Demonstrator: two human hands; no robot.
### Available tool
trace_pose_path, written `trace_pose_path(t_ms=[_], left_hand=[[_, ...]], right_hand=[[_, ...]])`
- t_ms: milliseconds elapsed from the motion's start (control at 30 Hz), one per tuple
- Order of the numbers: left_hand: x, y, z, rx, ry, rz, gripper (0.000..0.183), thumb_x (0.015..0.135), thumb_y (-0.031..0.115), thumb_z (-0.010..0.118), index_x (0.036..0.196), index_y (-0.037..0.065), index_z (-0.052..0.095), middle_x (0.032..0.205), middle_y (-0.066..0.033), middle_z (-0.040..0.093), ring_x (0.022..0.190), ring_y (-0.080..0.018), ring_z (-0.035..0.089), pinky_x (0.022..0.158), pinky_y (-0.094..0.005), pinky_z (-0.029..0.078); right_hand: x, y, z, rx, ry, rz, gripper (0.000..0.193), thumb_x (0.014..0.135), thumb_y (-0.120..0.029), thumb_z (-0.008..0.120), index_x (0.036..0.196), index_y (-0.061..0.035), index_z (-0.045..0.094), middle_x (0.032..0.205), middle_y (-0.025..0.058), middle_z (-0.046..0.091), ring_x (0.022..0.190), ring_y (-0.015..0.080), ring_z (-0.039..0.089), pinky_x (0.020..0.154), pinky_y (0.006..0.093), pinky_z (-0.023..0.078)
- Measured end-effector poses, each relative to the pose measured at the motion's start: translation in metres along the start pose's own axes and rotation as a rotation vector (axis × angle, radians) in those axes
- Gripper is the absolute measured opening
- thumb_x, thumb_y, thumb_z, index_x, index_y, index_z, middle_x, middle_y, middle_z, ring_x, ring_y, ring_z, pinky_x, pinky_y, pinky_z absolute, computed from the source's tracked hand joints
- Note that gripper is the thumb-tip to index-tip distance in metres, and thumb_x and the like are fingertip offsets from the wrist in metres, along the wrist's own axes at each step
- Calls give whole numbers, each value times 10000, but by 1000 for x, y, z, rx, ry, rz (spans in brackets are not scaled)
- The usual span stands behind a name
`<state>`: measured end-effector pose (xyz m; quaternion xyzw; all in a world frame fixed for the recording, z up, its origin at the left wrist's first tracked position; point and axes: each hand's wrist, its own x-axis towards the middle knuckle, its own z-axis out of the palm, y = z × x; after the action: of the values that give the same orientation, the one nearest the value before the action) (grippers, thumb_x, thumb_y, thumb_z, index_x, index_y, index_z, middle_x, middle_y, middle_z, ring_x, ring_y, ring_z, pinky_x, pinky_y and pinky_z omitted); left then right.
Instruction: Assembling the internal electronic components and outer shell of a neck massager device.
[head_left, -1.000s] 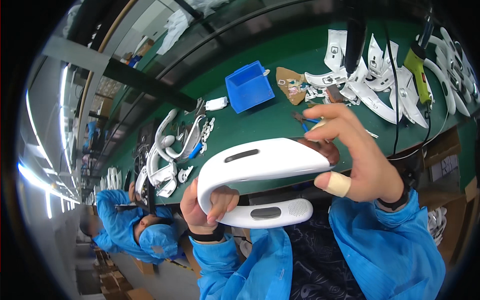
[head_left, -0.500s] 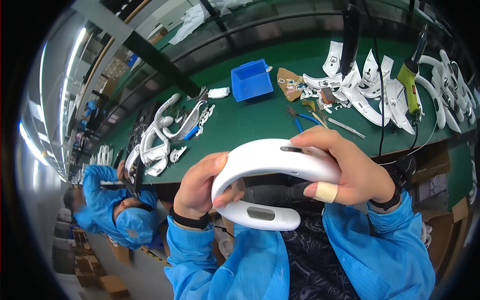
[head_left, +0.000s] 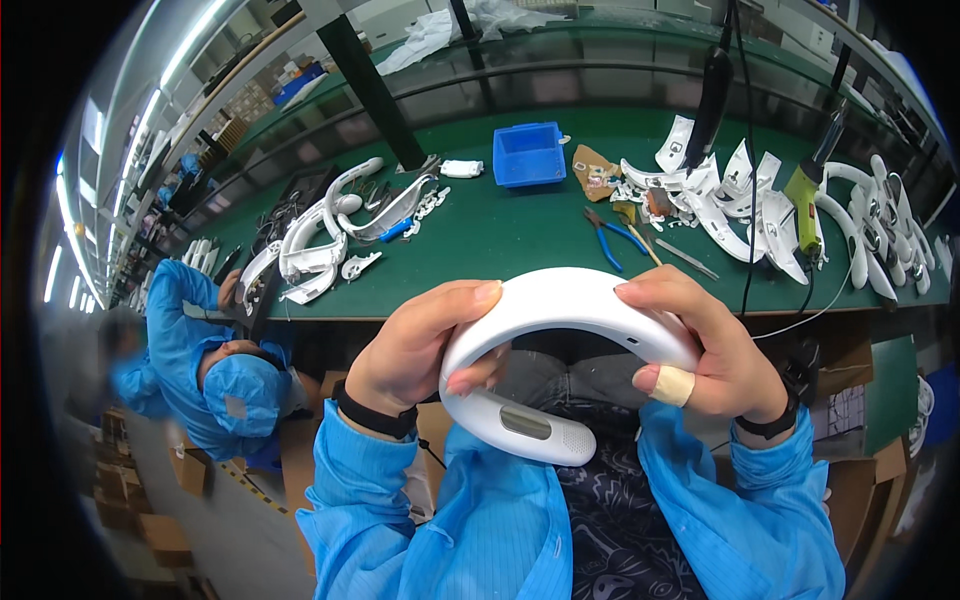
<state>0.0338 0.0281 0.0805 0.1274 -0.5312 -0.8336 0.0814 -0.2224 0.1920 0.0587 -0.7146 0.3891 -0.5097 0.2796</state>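
Observation:
A white C-shaped neck device point(head_left: 560, 300) is held in front of my body by both hands. My left hand point(head_left: 425, 335) is closed round its left bend, thumb on top and fingertips curled inside the curve. On the right part, my right hand point(head_left: 715, 350) pinches it between fingers above and a thumb wrapped with a beige bandage below. The lower free end shows an oval greyish inset point(head_left: 525, 422) and a patch of small holes. A small dark slot shows near the right end. Part of the right end is hidden by my right hand.
On the green bench point(head_left: 460, 250) lie blue-handled pliers point(head_left: 603, 240), a blue bin point(head_left: 530, 155), a pile of white shell parts point(head_left: 720, 205), a yellow-green electric screwdriver point(head_left: 803, 200) on a cable, and white curved frames point(head_left: 315, 240). A person in blue point(head_left: 225, 370) works at the left.
My view has shifted, so the bench sits differently. The neck device has turned a little in my hands, and the dark oval on its upper surface no longer shows. Both hands keep hold.

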Motion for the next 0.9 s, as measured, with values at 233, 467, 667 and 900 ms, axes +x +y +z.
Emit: trace_pose_path(t_ms=[233, 467, 667, 900], left_hand=[[12, 9, -1, 249, 186, 117, 546, 1066, 464, 358, 1251, -21, 528, 847, -128, 667, 733, -162, 592, 750, -323, 484], [36, -65, -34, 28, 429, 488, 880, 958, 673, 471, 1547, 57, 257, 1336, -228, 539, 1185, -331, 585, 968, -457, 523], [60, -69, -70, 15, 561, 542, 796, 920, 153, 625, 1583, 98, 187, 998, -119, 553, 631, -117, 564, 548, -260, 512], [69, -82, -128, -68, 596, 462, 774, 876, 112, 630, 1565, 91, 278, 843, -50, 533, 603, -107, 554, 530, -264, 493]], right_hand=[[-3, 13, 2, 8, 61, 21, 635, 847, -87, 735, 1438, -52, 503, 1217, 127, 586, 1114, 225, 574, 958, 330, 441], [20, 60, 14, 408, 470, 342, 622, 926, -86, 674, 1497, -76, 426, 1167, 70, 577, 1005, 121, 569, 862, 272, 472], [45, 112, 39, 501, 558, 421, 619, 950, -100, 651, 1509, -102, 386, 1152, 78, 561, 846, 96, 572, 676, 245, 491], [65, 167, 61, 504, 556, 525, 626, 977, -133, 611, 1537, -120, 332, 1242, 127, 554, 806, 131, 595, 672, 262, 526]])
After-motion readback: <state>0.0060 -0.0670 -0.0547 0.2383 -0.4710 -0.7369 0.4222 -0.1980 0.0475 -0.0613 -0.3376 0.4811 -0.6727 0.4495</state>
